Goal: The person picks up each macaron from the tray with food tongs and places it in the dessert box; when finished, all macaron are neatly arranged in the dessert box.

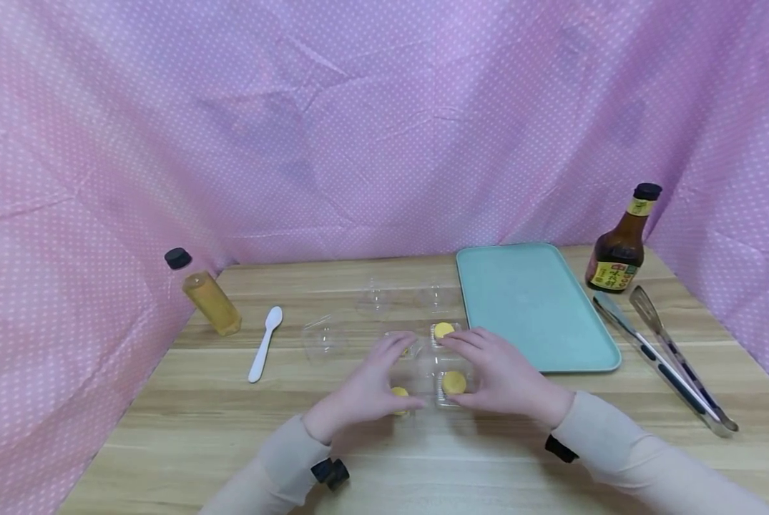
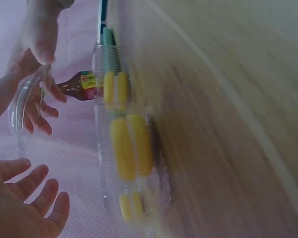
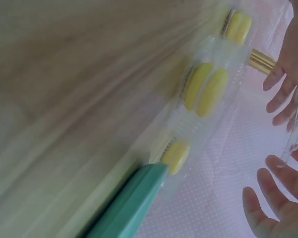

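Both hands hold a thin clear plastic lid (image 2: 21, 106) by its edges, above clear boxes on the table. My left hand (image 1: 371, 383) has its thumb and fingertips on the left side of the lid. On the other side my right hand (image 1: 503, 368) holds it the same way. Beneath, yellow macarons (image 1: 453, 383) sit in the clear plastic boxes (image 1: 444, 402). In the right wrist view the macarons (image 3: 212, 94) stand in a row, below the raised lid. My left fingers partly cover the macarons on the left in the head view.
Several more clear lids (image 1: 325, 340) lie behind the boxes. A pale green tray (image 1: 526, 307) is at right, with metal tongs (image 1: 674, 372) and a brown sauce bottle (image 1: 618, 250) beyond. At left are a white spoon (image 1: 265, 347) and a black-capped bottle (image 1: 212, 300).
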The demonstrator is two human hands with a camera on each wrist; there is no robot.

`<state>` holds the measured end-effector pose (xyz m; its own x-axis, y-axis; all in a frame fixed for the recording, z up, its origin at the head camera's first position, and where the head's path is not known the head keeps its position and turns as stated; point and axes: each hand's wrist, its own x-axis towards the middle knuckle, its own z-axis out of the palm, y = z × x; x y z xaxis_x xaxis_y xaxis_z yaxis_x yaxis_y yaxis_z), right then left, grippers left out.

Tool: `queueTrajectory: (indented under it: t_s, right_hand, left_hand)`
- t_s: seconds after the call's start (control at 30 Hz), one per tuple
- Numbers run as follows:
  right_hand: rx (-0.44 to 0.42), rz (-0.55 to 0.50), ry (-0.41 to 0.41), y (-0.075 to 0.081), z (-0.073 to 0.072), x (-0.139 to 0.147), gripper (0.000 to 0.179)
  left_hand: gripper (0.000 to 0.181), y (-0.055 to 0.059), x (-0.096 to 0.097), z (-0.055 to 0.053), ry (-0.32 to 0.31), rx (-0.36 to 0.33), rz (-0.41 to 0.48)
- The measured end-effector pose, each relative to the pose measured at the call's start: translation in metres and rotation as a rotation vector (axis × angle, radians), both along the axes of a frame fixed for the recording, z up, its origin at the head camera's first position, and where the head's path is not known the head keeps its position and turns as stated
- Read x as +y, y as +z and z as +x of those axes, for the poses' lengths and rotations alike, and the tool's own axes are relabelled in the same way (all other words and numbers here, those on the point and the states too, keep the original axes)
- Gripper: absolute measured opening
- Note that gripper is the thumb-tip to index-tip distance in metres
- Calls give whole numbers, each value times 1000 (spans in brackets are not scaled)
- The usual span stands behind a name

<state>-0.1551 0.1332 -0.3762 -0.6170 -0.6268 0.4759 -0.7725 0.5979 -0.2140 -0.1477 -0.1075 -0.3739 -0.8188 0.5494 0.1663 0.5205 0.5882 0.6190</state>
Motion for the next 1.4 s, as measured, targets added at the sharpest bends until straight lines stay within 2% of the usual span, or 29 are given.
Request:
queueTrajectory:
  t_s: [0.07, 0.17, 0.57, 1.0, 1.4]
  right_hand:
    - [-25, 5, -7, -2, 0, 1, 77]
    - [-49, 6, -2, -4, 0, 2, 79]
    - [-135, 52, -30, -8, 2, 11, 76]
    - [-251, 173, -70, -15, 4, 12, 75]
    - [-327, 199, -108, -13, 6, 12, 75]
  left_hand:
    - [92, 0, 0, 0, -23, 58, -80]
    - [90, -1, 1, -1, -51, 119, -126]
    - [84, -1, 15, -7, -76, 186, -303]
    - [80, -8, 27, -7, -74, 151, -452]
    - [79, -9, 33, -10, -63, 134, -510]
